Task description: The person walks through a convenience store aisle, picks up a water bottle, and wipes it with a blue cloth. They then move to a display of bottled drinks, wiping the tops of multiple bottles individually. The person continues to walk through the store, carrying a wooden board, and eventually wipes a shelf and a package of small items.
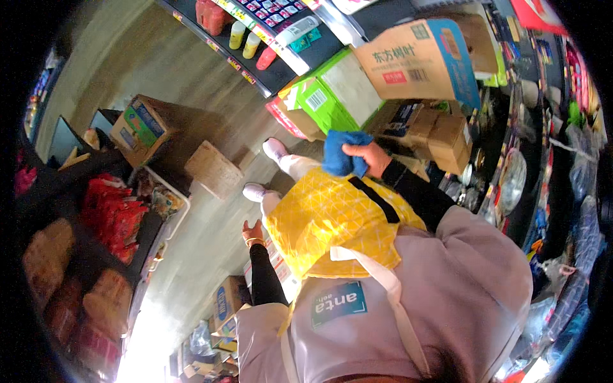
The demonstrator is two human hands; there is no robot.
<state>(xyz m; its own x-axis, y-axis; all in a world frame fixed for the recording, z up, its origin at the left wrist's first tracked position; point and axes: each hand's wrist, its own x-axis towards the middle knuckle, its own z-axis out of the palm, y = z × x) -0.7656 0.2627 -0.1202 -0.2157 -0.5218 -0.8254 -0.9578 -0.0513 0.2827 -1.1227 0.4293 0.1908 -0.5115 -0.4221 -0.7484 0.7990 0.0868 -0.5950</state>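
A blue cloth (342, 155) is bunched in my right hand (372, 157), held above the yellow checked apron (330, 210). Just beyond it stand an open green carton (330, 95) and a brown cardboard box (426, 134). My left hand (252, 233) hangs out over the aisle floor (191, 249) with nothing in it and its fingers apart. A bangle circles that wrist. Below the apron, my two light shoes (275, 149) rest on the floor.
Shelves of goods (519, 167) line the right side; another shelf unit (282, 72) holds bottles at the top. A printed carton (143, 129), a small pale block (214, 170) and a display bin with red packets (115, 215) stand left. More boxes (227, 304) lie behind my left arm.
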